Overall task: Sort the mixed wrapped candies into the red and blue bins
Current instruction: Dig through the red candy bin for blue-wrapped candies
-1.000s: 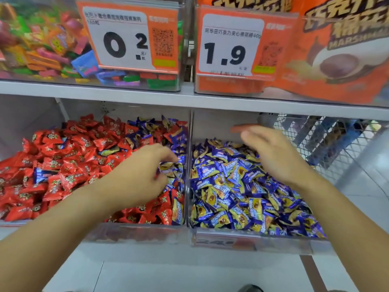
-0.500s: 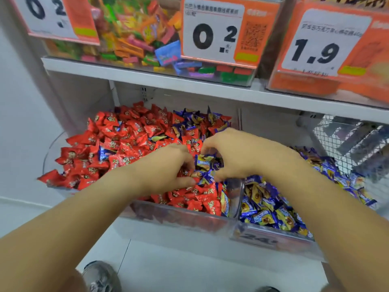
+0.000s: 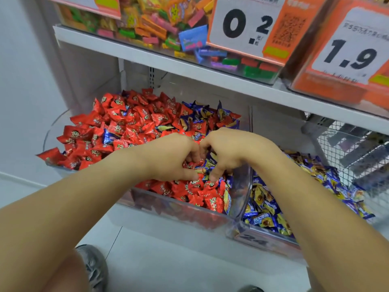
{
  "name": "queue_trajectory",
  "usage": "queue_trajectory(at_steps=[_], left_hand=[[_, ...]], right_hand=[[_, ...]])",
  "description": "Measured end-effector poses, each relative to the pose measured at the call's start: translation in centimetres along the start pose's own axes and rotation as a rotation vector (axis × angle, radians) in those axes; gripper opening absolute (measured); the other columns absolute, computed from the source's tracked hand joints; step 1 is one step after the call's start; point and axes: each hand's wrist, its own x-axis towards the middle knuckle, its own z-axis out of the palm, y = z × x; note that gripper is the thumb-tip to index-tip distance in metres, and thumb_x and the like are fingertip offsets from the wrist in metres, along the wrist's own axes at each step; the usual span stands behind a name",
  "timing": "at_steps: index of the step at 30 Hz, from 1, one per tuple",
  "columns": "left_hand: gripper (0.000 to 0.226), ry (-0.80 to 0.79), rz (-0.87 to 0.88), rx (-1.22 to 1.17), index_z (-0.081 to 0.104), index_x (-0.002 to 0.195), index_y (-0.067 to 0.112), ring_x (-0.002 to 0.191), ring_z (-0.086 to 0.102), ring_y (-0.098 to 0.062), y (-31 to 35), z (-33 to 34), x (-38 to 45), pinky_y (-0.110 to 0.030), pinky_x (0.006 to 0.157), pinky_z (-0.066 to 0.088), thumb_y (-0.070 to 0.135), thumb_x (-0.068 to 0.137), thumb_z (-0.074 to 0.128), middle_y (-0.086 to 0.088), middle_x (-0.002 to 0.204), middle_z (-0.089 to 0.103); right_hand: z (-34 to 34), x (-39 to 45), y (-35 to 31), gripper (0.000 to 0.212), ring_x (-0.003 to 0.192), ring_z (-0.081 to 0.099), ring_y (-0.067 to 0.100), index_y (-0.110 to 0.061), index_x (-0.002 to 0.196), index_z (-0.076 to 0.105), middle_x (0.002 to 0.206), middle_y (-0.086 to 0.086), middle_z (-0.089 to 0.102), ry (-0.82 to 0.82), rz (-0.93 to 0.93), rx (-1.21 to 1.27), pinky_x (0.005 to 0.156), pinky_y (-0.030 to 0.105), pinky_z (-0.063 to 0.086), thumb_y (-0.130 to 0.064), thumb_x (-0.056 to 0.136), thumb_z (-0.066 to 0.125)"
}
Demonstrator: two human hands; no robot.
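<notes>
A clear left bin (image 3: 168,209) holds a heap of red wrapped candies (image 3: 126,127) with blue wrapped candies (image 3: 202,114) mixed in at its back right. The clear right bin (image 3: 263,242) holds only blue and yellow wrapped candies (image 3: 265,207). Both hands are in the left bin near its right wall. My left hand (image 3: 168,157) and my right hand (image 3: 233,150) meet knuckle to knuckle, with fingers and thumbs curled down around a small cluster of blue candies (image 3: 207,165) between them. What lies under the palms is hidden.
A white upper shelf (image 3: 168,57) carries clear bins of colourful candies (image 3: 160,24) with price tags 0.2 (image 3: 246,26) and 1.9 (image 3: 353,53). A wire basket (image 3: 357,148) stands to the right. A grey shoe (image 3: 94,268) shows on the white floor below.
My right hand has moved left from above the right bin into the left bin, next to my left hand. Both hands' fingers have drawn together over the blue candies. The view shifted left.
</notes>
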Motion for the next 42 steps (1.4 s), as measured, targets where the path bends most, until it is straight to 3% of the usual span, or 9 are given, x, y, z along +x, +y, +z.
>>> queue_trajectory(at_steps=[6,12,16,21,26,31,34,38,42], left_hand=[[0.047,0.103,-0.046,-0.004,0.054,0.112,0.02,0.073,0.05,-0.004,1.1,0.6,-0.1,-0.021,0.063,0.039,0.055,0.082,0.067,0.018,0.082,0.046],[0.061,0.199,-0.091,0.066,0.05,0.111,0.017,0.089,0.05,-0.019,1.5,1.5,0.1,-0.034,0.077,0.045,0.061,0.075,0.071,0.003,0.095,0.046],[0.067,0.23,-0.087,0.016,0.046,0.11,0.018,0.097,0.055,-0.02,1.3,1.8,0.5,-0.04,0.084,0.049,0.057,0.068,0.08,0.0,0.109,0.053],[0.06,0.233,-0.059,-0.039,0.046,0.111,0.02,0.09,0.057,-0.016,1.1,1.8,0.6,-0.036,0.079,0.05,0.045,0.071,0.082,0.004,0.101,0.057],[0.078,0.229,-0.08,-0.555,0.05,0.128,0.029,0.098,0.061,-0.002,2.1,-0.6,-0.5,-0.02,0.083,0.049,0.058,0.064,0.083,0.013,0.109,0.061],[0.035,0.232,-0.124,-1.012,0.058,0.122,0.012,0.089,0.073,-0.02,4.3,-0.8,-0.7,-0.033,0.074,0.061,0.023,0.09,0.068,-0.01,0.105,0.072],[0.021,0.261,-0.221,-1.062,0.065,0.114,0.005,0.086,0.074,-0.024,3.5,-0.2,-0.4,-0.032,0.071,0.062,0.008,0.093,0.064,-0.016,0.103,0.071],[0.02,0.321,-0.375,-1.133,0.068,0.111,0.006,0.078,0.074,-0.029,1.8,-1.3,-0.6,-0.031,0.072,0.062,0.001,0.092,0.064,-0.016,0.099,0.068],[0.014,0.258,-0.415,-0.982,0.068,0.105,0.01,0.059,0.066,-0.021,0.4,-2.1,-1.6,-0.038,0.074,0.061,0.005,0.093,0.064,-0.01,0.092,0.064]], right_hand=[[-0.2,-0.3,1.5,0.039,0.062,0.071,0.013,-0.029,0.093,0.065,0.057,-0.008,0.066,0.006,-0.017,0.173,0.064,0.029,0.055,-0.029,0.065,0.092],[-1.3,-2.0,2.8,0.03,0.048,0.045,0.001,-0.032,0.089,0.068,0.056,-0.032,0.052,0.171,-0.129,0.234,0.048,0.018,0.031,-0.029,0.069,0.09],[-1.2,-2.9,3.4,0.034,0.049,0.041,0.003,-0.033,0.093,0.066,0.054,-0.018,0.05,0.214,-0.164,0.297,0.05,0.018,0.03,-0.035,0.069,0.09],[-1.2,-4.3,5.0,0.041,0.068,0.052,0.025,-0.041,0.105,0.064,0.088,0.012,0.065,0.299,-0.234,0.407,0.066,0.048,0.047,-0.038,0.072,0.088],[-0.7,-5.5,5.3,0.045,0.109,0.06,-0.002,-0.036,0.119,0.067,0.117,-0.022,0.067,0.41,-0.264,0.571,0.089,0.033,0.052,-0.031,0.078,0.085],[0.5,-4.9,4.3,0.04,0.063,0.057,0.039,-0.031,0.114,0.07,0.104,-0.016,0.071,0.462,-0.308,0.674,0.063,0.049,0.053,-0.025,0.078,0.085],[0.8,-4.6,3.6,0.032,0.061,0.066,0.03,-0.029,0.111,0.068,0.091,0.001,0.073,0.431,-0.289,0.692,0.068,0.053,0.056,-0.026,0.082,0.082],[0.3,-4.8,3.7,0.015,0.061,0.069,0.003,-0.025,0.102,0.067,0.096,-0.016,0.069,0.45,-0.228,0.595,0.064,0.025,0.053,-0.019,0.09,0.074],[-0.5,-4.3,3.4,0.022,0.044,0.046,0.002,-0.025,0.098,0.069,0.064,-0.026,0.062,0.375,-0.164,0.457,0.047,0.013,0.034,-0.008,0.096,0.055]])
